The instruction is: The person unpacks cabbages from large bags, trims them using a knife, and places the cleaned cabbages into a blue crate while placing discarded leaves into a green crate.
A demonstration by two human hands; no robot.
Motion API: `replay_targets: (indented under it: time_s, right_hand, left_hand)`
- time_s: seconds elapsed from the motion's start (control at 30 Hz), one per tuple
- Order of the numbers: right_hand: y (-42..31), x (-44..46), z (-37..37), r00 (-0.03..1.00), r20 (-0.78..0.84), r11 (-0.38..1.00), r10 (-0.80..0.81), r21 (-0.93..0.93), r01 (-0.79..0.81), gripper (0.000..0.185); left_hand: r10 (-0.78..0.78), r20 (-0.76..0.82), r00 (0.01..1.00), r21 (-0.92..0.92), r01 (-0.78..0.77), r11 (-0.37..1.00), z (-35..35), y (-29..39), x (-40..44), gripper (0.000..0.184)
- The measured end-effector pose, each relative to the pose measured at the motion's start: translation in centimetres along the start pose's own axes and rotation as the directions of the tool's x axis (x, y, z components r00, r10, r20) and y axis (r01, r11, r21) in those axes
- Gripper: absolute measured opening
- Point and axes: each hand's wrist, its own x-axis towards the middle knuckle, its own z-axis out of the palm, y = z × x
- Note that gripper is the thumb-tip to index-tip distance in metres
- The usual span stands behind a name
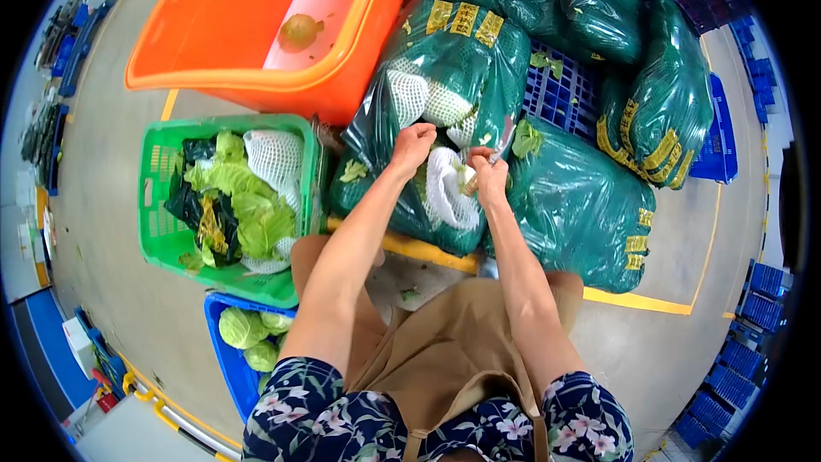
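Net [449,201]: white foam, at the front of the torn green bag [466,56], just below the two hands.
Left hand [414,147]: fingers bent in by the torn part; I cannot tell if they pinch anything.
Right hand [488,174]: fingers curled tight around a small thing [471,183], too hidden to name.
Good way: it seems best to hold the bag steady and pull softly, so leaves don't rip.
Green bags: at least five.
Cabbages [243,328]: at least three, in one blue box [224,364].
Green crate [248,286]: one, with leaves [265,221].
Orange tub [214,30]: one.
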Motion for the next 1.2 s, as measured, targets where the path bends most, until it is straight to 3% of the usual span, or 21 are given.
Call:
replay_targets:
  time_s: [0.03, 0.1, 0.13, 0.17, 0.2, 0.27, 0.3, 0.33, 0.37, 0.4, 0.43, 0.53, 0.67, 0.77, 0.8, 0.9, 0.93, 1.03, 1.07, 1.17, 1.2]
  right_hand:
    - [-0.9, 1.4, 0.9, 0.999, 0.045, 0.999, 0.0, -0.044, 0.001, 0.017]
    - [-1.8, 4.5, 3.1, 0.994, 0.096, 0.991, 0.047, -0.126, -0.035, 0.023]
    - [-1.9, 5.9, 4.0, 0.991, 0.101, 0.972, 0.083, -0.226, -0.058, 0.025]
    - [-1.8, 7.4, 4.7, 0.987, 0.105, 0.942, 0.119, -0.326, -0.078, 0.027]
    - [0.6, 9.7, 4.9, 0.991, 0.093, 0.933, 0.101, -0.353, -0.062, 0.029]
    - [-1.3, 11.6, 5.7, 0.999, 0.051, 0.837, 0.015, -0.547, 0.015, 0.029]
    - [-1.7, 12.3, 6.1, 0.999, 0.034, 0.773, -0.029, -0.633, 0.044, 0.029]
    - [0.8, 14.0, 5.6, 0.876, 0.142, 0.582, -0.462, -0.696, 0.42, 0.029]
    - [0.0, 15.7, 5.5, 0.564, 0.21, 0.23, -0.798, -0.76, 0.608, 0.026]
    - [-1.0, 16.8, 4.7, 0.858, 0.119, 0.56, -0.499, -0.711, 0.425, 0.027]
    - [-2.7, 17.3, 4.2, 0.993, 0.071, 0.771, -0.094, -0.626, 0.117, 0.027]
    - [-4.8, 18.2, 4.1, 0.966, 0.258, 0.713, -0.025, -0.672, 0.198, 0.028]
    - [-1.7, 20.2, 5.1, 0.945, 0.277, 0.687, -0.177, -0.653, 0.32, 0.019]
    - [-0.7, 21.4, 5.2, 0.961, 0.252, 0.818, 0.117, -0.573, 0.051, 0.018]
    - [-1.0, 21.0, 4.6, 0.952, 0.278, 0.873, 0.13, -0.487, 0.023, 0.019]
    - [-4.2, 19.1, 3.4, 0.943, 0.27, 0.884, 0.196, -0.465, -0.05, 0.019]
    - [-3.5, 19.2, 2.8, 0.943, 0.282, 0.928, 0.176, -0.366, -0.064, 0.017]
    - [-5.4, 17.3, 1.7, 0.952, 0.291, 0.914, 0.094, -0.405, 0.033, 0.03]
    - [-7.6, 15.3, 2.1, 0.952, 0.296, 0.913, 0.081, -0.406, 0.049, 0.048]
    - [-12.6, 9.9, 2.4, 0.945, 0.31, 0.913, 0.107, -0.407, 0.03, 0.061]
    - [-11.8, 9.2, 1.7, 0.941, 0.327, 0.904, -0.09, -0.37, 0.215, 0.062]
  left_hand:
    - [0.002, -0.089, 0.996, -0.069, -0.008, 0.998, 1.4, -2.1, 2.7, 0.023]
    - [-0.187, 0.021, 0.982, -0.182, 0.187, 0.965, 2.1, -5.9, 7.6, 0.016]
    - [-0.328, 0.105, 0.939, -0.478, 0.337, 0.811, 2.7, -9.7, 10.6, 0.015]
    - [-0.497, 0.05, 0.867, -0.545, 0.44, 0.713, 4.1, -8.2, 10.3, 0.009]
    - [-0.515, 0.038, 0.856, -0.594, 0.433, 0.677, 4.6, -7.3, 10.2, 0.009]
    - [-0.565, 0.038, 0.824, -0.7, 0.426, 0.574, 5.1, -9.5, 12.2, 0.011]
    - [-0.489, 0.056, 0.871, -0.752, 0.359, 0.552, 5.3, -12.4, 14.4, 0.021]
    - [-0.491, -0.004, 0.871, -0.747, 0.324, 0.581, 5.2, -12.7, 14.7, 0.026]
    - [-0.489, -0.063, 0.87, -0.74, 0.288, 0.608, 5.3, -12.8, 14.9, 0.032]
    - [-0.473, -0.078, 0.878, -0.78, 0.242, 0.577, 5.6, -12.9, 14.9, 0.032]
    - [-0.457, -0.093, 0.885, -0.815, 0.195, 0.545, 5.9, -13.2, 14.9, 0.033]
    - [-0.407, -0.105, 0.907, -0.884, 0.102, 0.456, 6.6, -15.8, 16.5, 0.039]
    - [-0.244, 0.028, 0.969, -0.889, 0.136, 0.436, 5.7, -15.8, 15.7, 0.038]
    - [-0.27, 0.091, 0.959, -0.87, 0.209, 0.447, 5.1, -14.5, 14.9, 0.037]
    - [-0.251, 0.106, 0.962, -0.876, 0.21, 0.435, 5.1, -13.9, 14.7, 0.038]
    - [-0.304, 0.134, 0.943, -0.889, 0.25, 0.384, 4.6, -14.3, 14.5, 0.044]
    - [-0.316, 0.113, 0.942, -0.904, 0.229, 0.36, 4.7, -12.9, 13.8, 0.045]
    - [-0.217, 0.095, 0.972, -0.952, 0.152, 0.265, 5.5, -10.4, 12.0, 0.044]
    - [-0.161, 0.107, 0.981, -0.965, 0.141, 0.223, 5.5, -10.0, 11.4, 0.043]
    - [-0.13, 0.123, 0.984, -0.984, 0.138, 0.111, 5.1, -6.3, 8.6, 0.041]
    - [-0.092, 0.122, 0.988, -0.986, 0.132, 0.101, 4.7, -4.9, 7.6, 0.041]
